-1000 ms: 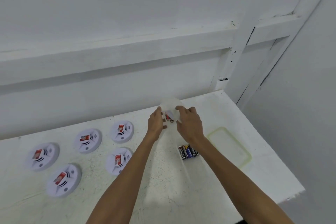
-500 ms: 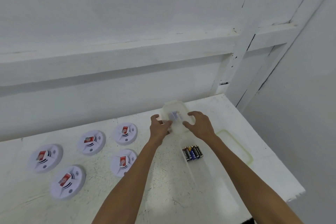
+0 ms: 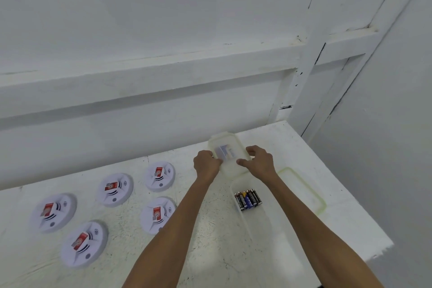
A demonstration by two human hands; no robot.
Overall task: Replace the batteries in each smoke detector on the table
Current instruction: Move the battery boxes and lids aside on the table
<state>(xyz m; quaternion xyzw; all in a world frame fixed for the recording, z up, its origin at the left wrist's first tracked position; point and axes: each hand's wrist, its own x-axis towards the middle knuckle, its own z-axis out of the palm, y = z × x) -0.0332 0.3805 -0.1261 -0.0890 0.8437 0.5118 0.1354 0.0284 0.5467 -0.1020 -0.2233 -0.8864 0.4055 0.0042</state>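
The step in hand looks like getting supplies ready, not work on any detector. Both hands are raised just beyond the row of batteries (image 3: 247, 200) and hold a small box (image 3: 228, 147) between them. The left hand (image 3: 207, 163) has its fingers curled round the box's near-left edge. The right hand (image 3: 259, 162) clamps the other side, with the thumb laid across the top. The box is a milky, translucent plastic tub with rounded corners and a raised rim. Something pale with a bluish patch shows through its wall. That may be a pack of fresh cells, but the blur leaves it unclear.

The batteries are slim cylinders with dark wrappers, black, blue and a touch of gold. They lie side by side at the far end of a clear, almost invisible tub (image 3: 245, 224). To the right of the batteries lies a flat lid (image 3: 323, 204), a rounded rectangle edged with a pale green seal.

Five smoke detectors (image 3: 154, 213) sit well to the left of the batteries. They are smooth white discs lying face up, each with a red label and dark curved vent slits. None appears to have been opened. The desk (image 3: 222, 252) is painted white, matte and finely crackled.

The next move probably calls for opening or setting down the box, which would free a hand. Then one detector can be turned over to reach its battery compartment.
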